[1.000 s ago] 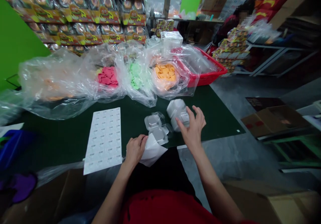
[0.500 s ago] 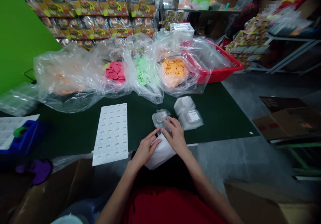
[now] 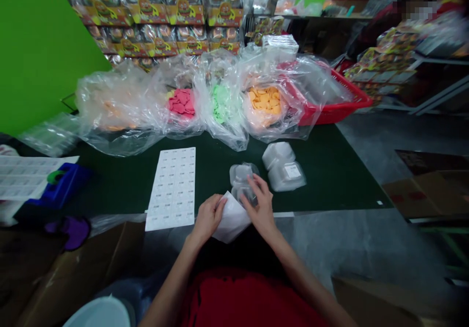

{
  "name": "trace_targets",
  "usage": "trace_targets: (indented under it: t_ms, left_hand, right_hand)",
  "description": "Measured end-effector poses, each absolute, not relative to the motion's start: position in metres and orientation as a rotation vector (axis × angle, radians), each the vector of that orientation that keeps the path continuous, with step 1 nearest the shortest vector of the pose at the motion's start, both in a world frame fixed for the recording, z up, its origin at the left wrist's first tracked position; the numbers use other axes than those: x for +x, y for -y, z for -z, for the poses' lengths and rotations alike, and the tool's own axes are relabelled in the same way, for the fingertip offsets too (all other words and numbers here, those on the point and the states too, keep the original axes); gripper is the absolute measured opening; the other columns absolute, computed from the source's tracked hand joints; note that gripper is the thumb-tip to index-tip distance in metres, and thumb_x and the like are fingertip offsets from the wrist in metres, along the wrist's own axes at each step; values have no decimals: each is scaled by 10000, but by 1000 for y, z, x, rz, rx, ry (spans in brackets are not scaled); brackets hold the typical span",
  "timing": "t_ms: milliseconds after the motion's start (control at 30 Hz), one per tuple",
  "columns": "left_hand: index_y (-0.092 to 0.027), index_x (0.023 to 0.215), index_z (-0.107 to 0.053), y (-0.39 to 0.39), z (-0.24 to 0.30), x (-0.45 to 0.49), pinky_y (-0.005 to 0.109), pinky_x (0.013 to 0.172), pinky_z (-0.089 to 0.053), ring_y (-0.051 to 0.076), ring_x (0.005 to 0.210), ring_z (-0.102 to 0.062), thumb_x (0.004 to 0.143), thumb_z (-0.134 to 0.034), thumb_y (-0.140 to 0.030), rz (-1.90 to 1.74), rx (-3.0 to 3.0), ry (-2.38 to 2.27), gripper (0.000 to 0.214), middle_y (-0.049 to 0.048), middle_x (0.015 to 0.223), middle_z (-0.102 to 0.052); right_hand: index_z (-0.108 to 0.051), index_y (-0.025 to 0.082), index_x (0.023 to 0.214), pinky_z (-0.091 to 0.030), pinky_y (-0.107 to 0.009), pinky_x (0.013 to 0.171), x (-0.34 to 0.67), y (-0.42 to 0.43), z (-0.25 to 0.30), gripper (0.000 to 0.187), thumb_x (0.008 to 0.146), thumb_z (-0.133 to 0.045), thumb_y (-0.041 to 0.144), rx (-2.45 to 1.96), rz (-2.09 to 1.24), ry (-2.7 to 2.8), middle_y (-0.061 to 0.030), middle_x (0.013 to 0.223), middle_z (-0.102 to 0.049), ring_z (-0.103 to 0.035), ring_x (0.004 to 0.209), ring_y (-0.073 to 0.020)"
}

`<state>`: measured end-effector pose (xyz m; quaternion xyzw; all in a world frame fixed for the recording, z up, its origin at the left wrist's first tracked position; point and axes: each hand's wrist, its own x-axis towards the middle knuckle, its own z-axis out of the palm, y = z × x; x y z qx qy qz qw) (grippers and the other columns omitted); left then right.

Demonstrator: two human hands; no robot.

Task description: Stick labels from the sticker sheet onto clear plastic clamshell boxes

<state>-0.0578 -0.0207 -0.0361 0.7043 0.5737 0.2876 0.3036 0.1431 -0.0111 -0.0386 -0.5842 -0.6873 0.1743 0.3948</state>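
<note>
My left hand (image 3: 208, 216) pinches the edge of a white paper sheet (image 3: 230, 218) at the near edge of the dark green table (image 3: 330, 171). My right hand (image 3: 259, 205) curls over a small clear plastic clamshell (image 3: 240, 177) lying just above the paper. A stack of closed clear containers (image 3: 284, 166) with a white label stands to the right of that hand. A white sheet of small labels (image 3: 173, 188) lies flat to the left of my left hand.
Clear bags with pink (image 3: 181, 102), green (image 3: 220, 103) and orange pieces (image 3: 266, 98) line the back of the table, before a red basket (image 3: 340, 110). Boxed goods (image 3: 164, 12) are stacked behind. A blue tool (image 3: 58, 190) lies at the left. Another person sits far right.
My right hand left the stack of containers and came down onto the clear clamshell beside the paper. The view shifted, so everything sits further right. My left hand kept the paper.
</note>
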Motion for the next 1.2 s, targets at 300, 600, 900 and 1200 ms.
trace_targets:
  t_ms: [300, 600, 900, 1200]
  left_hand:
    - [-220, 859, -626, 17, 36, -45, 359, 1210, -476, 206, 1402, -623, 1110, -410, -361, -809, 1906, -1321, 359, 102, 1580, -594]
    - [-212, 874, -615, 21, 42, -37, 384, 1209, -489, 221, 1438, -599, 1114, -424, -338, -861, 1915, -1306, 331, 125, 1588, -584]
    - [-191, 998, -652, 37, 41, -46, 438, 1127, -543, 247, 1282, -679, 1118, -424, -300, -788, 2080, -1336, 280, 148, 1367, -708]
    - [-191, 777, -638, 117, 12, -141, 292, 746, -496, 180, 808, -645, 1018, -602, -383, -532, 1632, -1395, 311, 41, 872, -715]
  right_hand:
    - [-565, 233, 1539, -503, -516, 1130, 168, -21, 68, 638, 952, -629, 476, -1519, -820, 1441, -157, 1480, -647, -620, 1326, -309]
    - [-553, 253, 1535, -483, -527, 1145, 138, -1, 33, 628, 938, -657, 417, -1609, -447, 1542, -162, 1483, -572, -564, 1373, -330]
    - [-242, 262, 1713, -432, -654, 1121, 121, 8, 30, 799, 999, -536, 471, -1902, -507, 1774, -210, 1768, -227, -299, 1587, -427]
    - [-421, 206, 1647, -446, -651, 1106, 123, -1, 29, 735, 991, -494, 531, -1996, -448, 1912, -233, 1735, -316, -445, 1517, -430]
